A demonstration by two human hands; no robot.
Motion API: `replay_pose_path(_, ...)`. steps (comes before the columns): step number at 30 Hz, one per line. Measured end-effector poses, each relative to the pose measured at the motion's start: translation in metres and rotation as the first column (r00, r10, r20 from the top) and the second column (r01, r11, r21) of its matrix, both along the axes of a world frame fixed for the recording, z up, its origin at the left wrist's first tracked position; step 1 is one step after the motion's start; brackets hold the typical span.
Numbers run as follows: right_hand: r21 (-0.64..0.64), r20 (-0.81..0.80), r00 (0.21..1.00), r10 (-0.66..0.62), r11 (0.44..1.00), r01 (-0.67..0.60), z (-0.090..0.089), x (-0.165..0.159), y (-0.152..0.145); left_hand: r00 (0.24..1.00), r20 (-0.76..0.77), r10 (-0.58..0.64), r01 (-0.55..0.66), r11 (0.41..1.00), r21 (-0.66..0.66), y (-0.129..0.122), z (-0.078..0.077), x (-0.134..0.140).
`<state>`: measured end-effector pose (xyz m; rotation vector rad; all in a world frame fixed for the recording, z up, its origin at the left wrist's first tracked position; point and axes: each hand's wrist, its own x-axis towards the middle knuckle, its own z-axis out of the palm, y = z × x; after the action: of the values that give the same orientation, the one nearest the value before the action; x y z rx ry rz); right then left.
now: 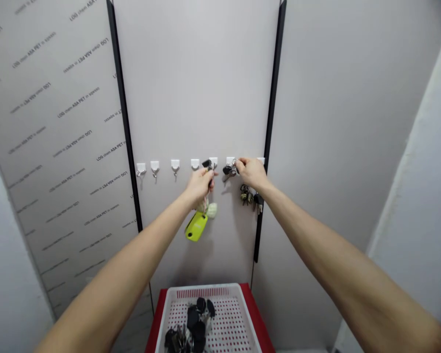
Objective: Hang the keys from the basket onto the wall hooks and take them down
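My left hand (201, 184) is closed around a bunch of keys with black heads, in front of the panel. A yellow-green key case (196, 226) and a pale tag (212, 211) dangle below that hand. My right hand (252, 171) pinches the ring of another bunch of keys (228, 170) at a white hook (230, 160); whether the ring sits on the hook I cannot tell. Below the right hand hang brass-coloured keys (246, 196) and a black-headed key bunch (258, 202). The hooks these hang from are hidden by the hand.
More white adhesive hooks (175, 164) run in a row to the left. Below stands a white perforated basket (248, 321) with several black-headed keys (196, 321), on a red surface (255, 314). Black strips (275, 73) edge the panel.
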<state>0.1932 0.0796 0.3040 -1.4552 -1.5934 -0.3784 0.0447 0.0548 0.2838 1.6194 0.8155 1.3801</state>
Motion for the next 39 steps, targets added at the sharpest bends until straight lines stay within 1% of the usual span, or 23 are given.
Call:
replay_pose_path(2,0.004,-0.027,1.0,-0.006,1.0,0.007,-0.008,0.007,0.002,0.996,-0.071,-0.06,0.056,0.997,-0.054,-0.008,-0.022,-0.002)
replay_pose_path(4,0.026,-0.081,0.996,0.022,0.999,-0.019,-0.012,0.013,0.004,0.988,-0.106,-0.109,0.094,0.986,-0.14,-0.015,-0.049,-0.005)
replay_pose_path(6,0.065,-0.115,0.991,0.068,0.996,-0.061,-0.007,0.012,0.005,0.982,-0.104,-0.16,0.131,0.962,-0.239,-0.022,-0.074,-0.009)
replay_pose_path(8,0.069,-0.105,0.988,0.113,0.992,-0.106,0.003,0.004,0.003,0.976,-0.082,-0.203,0.167,0.931,-0.325,-0.028,-0.095,-0.012)
replay_pose_path(11,-0.058,-0.014,0.978,0.206,0.977,-0.206,0.01,-0.012,-0.002,0.972,-0.045,-0.23,0.192,0.89,-0.413,-0.037,-0.122,-0.016)
replay_pose_path(13,-0.176,0.044,0.957,0.288,0.945,-0.277,0.0,-0.019,-0.007,0.972,-0.039,-0.234,0.192,0.874,-0.446,-0.042,-0.139,-0.018)
replay_pose_path(15,-0.269,0.069,0.928,0.366,0.903,-0.336,-0.021,-0.022,-0.012,0.969,-0.055,-0.24,0.189,0.867,-0.46,-0.045,-0.156,-0.021)
replay_pose_path(17,-0.34,0.073,0.903,0.424,0.862,-0.377,-0.051,-0.022,-0.019,0.968,-0.08,-0.24,0.176,0.866,-0.468,-0.047,-0.173,-0.024)
replay_pose_path(21,-0.463,0.066,0.865,0.497,0.784,-0.415,-0.133,-0.021,-0.044,0.969,-0.116,-0.218,0.136,0.863,-0.486,-0.05,-0.197,-0.028)
replay_pose_path(23,-0.533,0.046,0.848,0.528,0.731,-0.426,-0.173,-0.022,-0.057,0.957,-0.196,-0.212,0.094,0.872,-0.481,-0.051,-0.205,-0.028)
replay_pose_path(24,-0.572,0.016,0.838,0.545,0.692,-0.44,-0.187,-0.021,-0.061,0.942,-0.258,-0.215,0.069,0.877,-0.475,-0.051,-0.208,-0.028)
replay_pose_path(25,-0.585,-0.005,0.832,0.554,0.674,-0.452,-0.196,-0.02,-0.064,0.917,-0.331,-0.223,0.047,0.884,-0.465,-0.051,-0.21,-0.029)
replay_pose_path(26,-0.568,-0.026,0.836,0.549,0.68,-0.464,-0.197,-0.018,-0.065,0.885,-0.406,-0.23,0.029,0.895,-0.445,-0.05,-0.212,-0.029)
replay_pose_path(27,-0.509,-0.043,0.852,0.522,0.722,-0.469,-0.192,-0.015,-0.063,0.847,-0.479,-0.229,0.012,0.91,-0.414,-0.05,-0.213,-0.029)
replay_pose_path(28,-0.412,-0.056,0.878,0.475,0.79,-0.453,-0.179,-0.011,-0.06,0.808,-0.549,-0.213,-0.007,0.929,-0.37,-0.049,-0.214,-0.029)
replay_pose_path(29,-0.272,-0.083,0.912,0.401,0.871,-0.408,-0.162,-0.006,-0.054,0.769,-0.613,-0.184,-0.029,0.947,-0.32,-0.049,-0.215,-0.029)
replay_pose_path(30,-0.112,-0.124,0.946,0.3,0.943,-0.314,-0.141,-0.001,-0.048,0.729,-0.667,-0.153,-0.05,0.96,-0.276,-0.049,-0.216,-0.028)
replay_pose_path(31,0.011,-0.158,0.966,0.206,0.978,-0.207,-0.12,0.004,-0.041,0.693,-0.709,-0.133,-0.065,0.967,-0.245,-0.049,-0.217,-0.027)
replay_pose_path(32,0.091,-0.199,0.975,0.102,0.992,-0.085,-0.101,0.008,-0.033,0.663,-0.737,-0.128,-0.071,0.97,-0.232,-0.051,-0.219,-0.026)
replay_pose_path(33,0.096,-0.205,0.978,0.023,0.995,-0.003,-0.086,0.012,-0.026,0.643,-0.754,-0.136,-0.066,0.971,-0.232,-0.052,-0.221,-0.025)
replay_pose_path(35,0.006,-0.185,0.977,-0.102,0.994,0.105,-0.067,0.017,-0.014,0.625,-0.763,-0.167,-0.034,0.97,-0.24,-0.057,-0.228,-0.023)
replay_pose_path(37,-0.094,-0.16,0.976,-0.147,0.987,0.134,-0.063,0.02,-0.006,0.626,-0.762,-0.167,-0.002,0.976,-0.216,-0.062,-0.235,-0.024)
replay_pose_path(39,-0.08,-0.198,0.972,-0.124,0.991,0.11,-0.063,0.024,-0.001,0.633,-0.759,-0.153,-0.004,0.979,-0.201,-0.065,-0.243,-0.027)
